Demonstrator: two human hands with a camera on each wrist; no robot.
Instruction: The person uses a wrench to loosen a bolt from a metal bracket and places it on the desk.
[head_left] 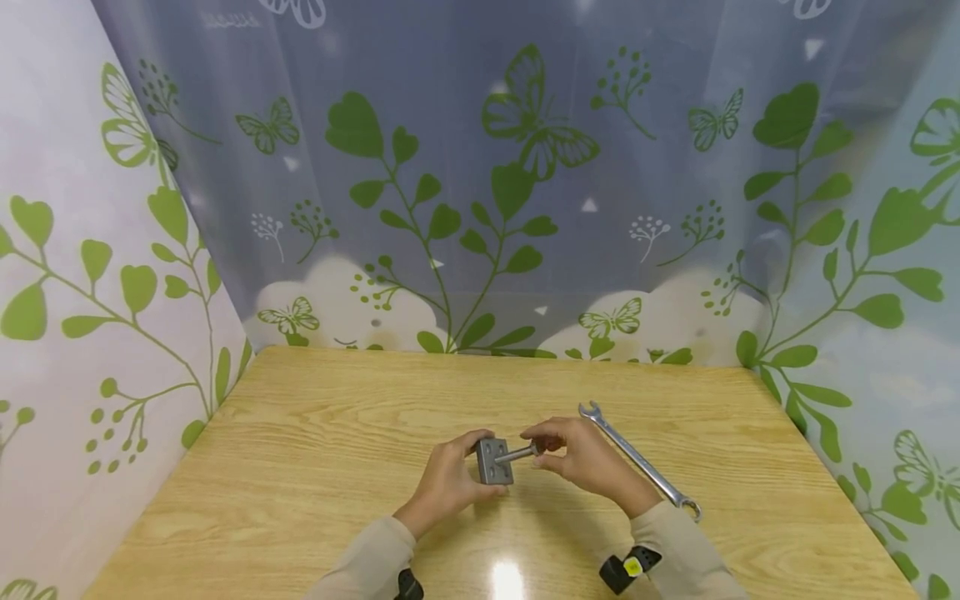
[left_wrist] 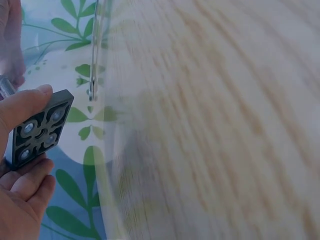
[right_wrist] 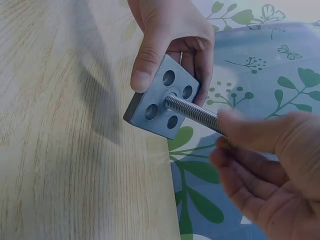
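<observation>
A small grey square metal plate (head_left: 491, 477) is held by my left hand (head_left: 444, 482) at its edges, thumb on one edge and fingers on the opposite one. Several round holes surround its centre; the ribbed back of the plate (left_wrist: 41, 132) shows in the left wrist view. From the middle of its face a threaded bolt (right_wrist: 195, 113) sticks out toward the right. My right hand (head_left: 583, 454) pinches the bolt's far end between thumb and fingers, which cover that end in the right wrist view. Both hands hold the pieces above the wooden table.
A long combination wrench (head_left: 637, 458) lies diagonally on the wooden table (head_left: 322, 425), just beyond and right of my right hand. Butterfly-and-leaf printed curtains (head_left: 465, 167) close off the back and both sides. Black straps (head_left: 628, 568) sit on the wrists.
</observation>
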